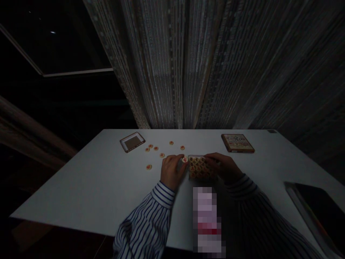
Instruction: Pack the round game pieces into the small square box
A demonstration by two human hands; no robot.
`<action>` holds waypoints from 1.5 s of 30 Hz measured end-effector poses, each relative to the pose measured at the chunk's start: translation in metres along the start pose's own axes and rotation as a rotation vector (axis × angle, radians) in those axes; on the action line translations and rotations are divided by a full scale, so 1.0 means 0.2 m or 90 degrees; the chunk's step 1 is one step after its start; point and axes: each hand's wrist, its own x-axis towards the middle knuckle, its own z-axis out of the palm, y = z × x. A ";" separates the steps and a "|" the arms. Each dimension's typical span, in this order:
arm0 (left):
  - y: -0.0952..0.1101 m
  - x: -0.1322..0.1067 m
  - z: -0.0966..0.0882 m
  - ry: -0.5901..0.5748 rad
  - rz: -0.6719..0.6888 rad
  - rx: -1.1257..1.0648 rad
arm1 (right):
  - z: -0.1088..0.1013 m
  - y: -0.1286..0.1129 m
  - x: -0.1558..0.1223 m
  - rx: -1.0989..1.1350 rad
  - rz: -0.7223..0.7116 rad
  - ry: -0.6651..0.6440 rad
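My left hand [171,169] pinches a xiangqi piece [184,159] with a red character between thumb and fingertips. Just right of it stands a small clear box [189,176], filled with rows of round xiangqi pieces [198,165], some marked dark and some red. The fingers of my right hand [221,165] are bent over the box's right side and grip it there; they hide its right end. Several loose pieces with red characters [156,148] lie scattered on the white table beyond and left of my left hand.
A shallow tray-like lid [132,142] lies at the back left of the white table [107,187]. A flat printed box [237,143] rests at the back right. At the right edge is a dark, book-like object [318,212]. A bead-string curtain [183,72] hangs behind the table.
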 end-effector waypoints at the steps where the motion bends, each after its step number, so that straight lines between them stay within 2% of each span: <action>1: 0.01 0.00 0.01 -0.003 -0.001 -0.003 | 0.01 0.01 -0.01 0.006 0.004 0.013; 11: 0.09 0.02 0.10 -0.041 0.038 -0.022 | 0.04 0.07 -0.09 0.110 0.023 0.094; 16: 0.13 0.03 0.14 -0.083 0.012 -0.042 | 0.07 0.08 -0.11 0.116 0.069 0.103; 23: 0.12 -0.02 0.19 -0.063 0.017 -0.086 | 0.07 0.06 -0.13 0.139 0.109 0.093; 33: 0.13 -0.06 0.18 -0.064 0.037 -0.110 | 0.09 0.03 -0.14 0.216 0.093 0.016; 36: 0.13 -0.06 0.18 -0.070 0.041 -0.110 | 0.09 0.02 -0.14 0.236 0.090 0.015; 41: 0.14 -0.04 0.17 -0.113 0.026 -0.093 | 0.10 0.02 -0.14 0.274 0.108 -0.003; 45: 0.14 -0.04 0.16 -0.158 0.009 -0.091 | 0.11 0.01 -0.14 0.304 0.144 0.028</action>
